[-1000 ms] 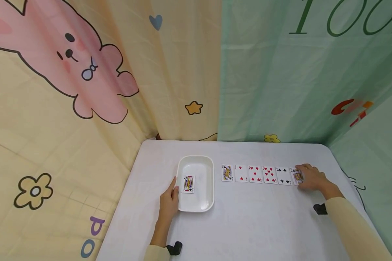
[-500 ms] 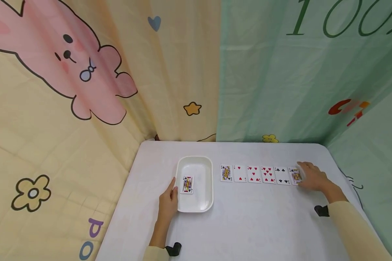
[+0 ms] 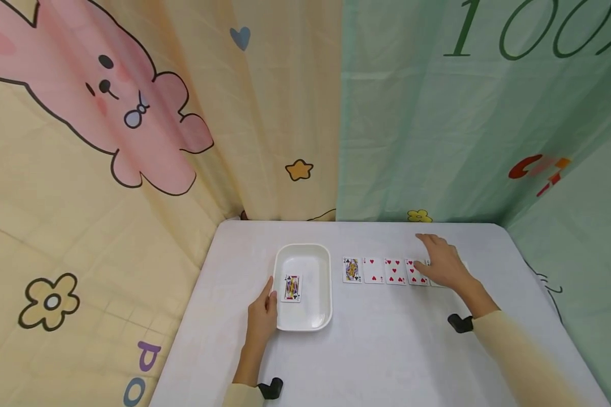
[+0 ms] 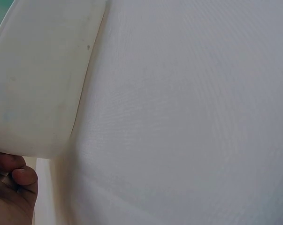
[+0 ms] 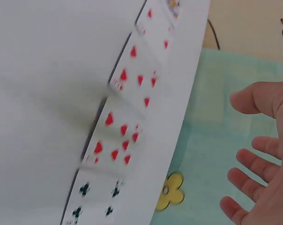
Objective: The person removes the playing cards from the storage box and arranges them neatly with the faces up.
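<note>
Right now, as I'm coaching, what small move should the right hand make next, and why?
Perhaps move the right hand, open and empty, left to the row's leftmost card: it shows a figure, as does the single card in the tray.

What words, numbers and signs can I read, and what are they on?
"100" and a cut-off percent sign: on the green curtain.
A blue ring, likely "o": on the yellow curtain.
A purple letter, maybe "p" or "d": same curtain.
Red hearts: on three cards.
Black clubs: on the card after those.
Corner marks, also on the face card in the tray: too small or blurred to read.
</note>
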`<act>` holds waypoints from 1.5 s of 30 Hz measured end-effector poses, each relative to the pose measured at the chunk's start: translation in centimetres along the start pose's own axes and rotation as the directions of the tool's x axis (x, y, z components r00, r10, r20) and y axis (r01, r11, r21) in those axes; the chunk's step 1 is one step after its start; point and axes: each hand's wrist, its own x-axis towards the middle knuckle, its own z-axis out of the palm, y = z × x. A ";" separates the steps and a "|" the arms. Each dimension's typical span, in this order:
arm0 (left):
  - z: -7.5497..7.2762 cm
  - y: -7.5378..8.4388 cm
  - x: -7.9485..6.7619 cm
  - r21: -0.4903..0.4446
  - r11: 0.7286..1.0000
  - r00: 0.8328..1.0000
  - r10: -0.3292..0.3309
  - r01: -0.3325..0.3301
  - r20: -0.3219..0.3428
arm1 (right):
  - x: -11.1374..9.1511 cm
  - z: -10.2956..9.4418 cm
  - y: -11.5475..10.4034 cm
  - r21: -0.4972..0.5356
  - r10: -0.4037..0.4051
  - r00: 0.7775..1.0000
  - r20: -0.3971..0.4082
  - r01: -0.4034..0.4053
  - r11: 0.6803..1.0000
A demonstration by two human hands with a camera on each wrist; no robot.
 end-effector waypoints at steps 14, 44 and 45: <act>0.0 0.0 -0.1 -0.018 1.000 1.000 -0.022 0.022 0.006 | 2.8 5.1 -12.7 0.148 -0.284 0.958 0.030 0.277 0.949; 0.0 0.0 -0.2 -0.027 1.000 1.000 -0.014 0.014 -0.006 | 7.0 14.8 -23.1 0.118 -0.364 0.908 0.206 0.346 0.931; 0.0 0.0 -0.2 -0.026 1.000 1.000 -0.014 0.014 -0.006 | 7.1 15.0 -23.2 0.106 -0.362 0.909 0.209 0.347 0.932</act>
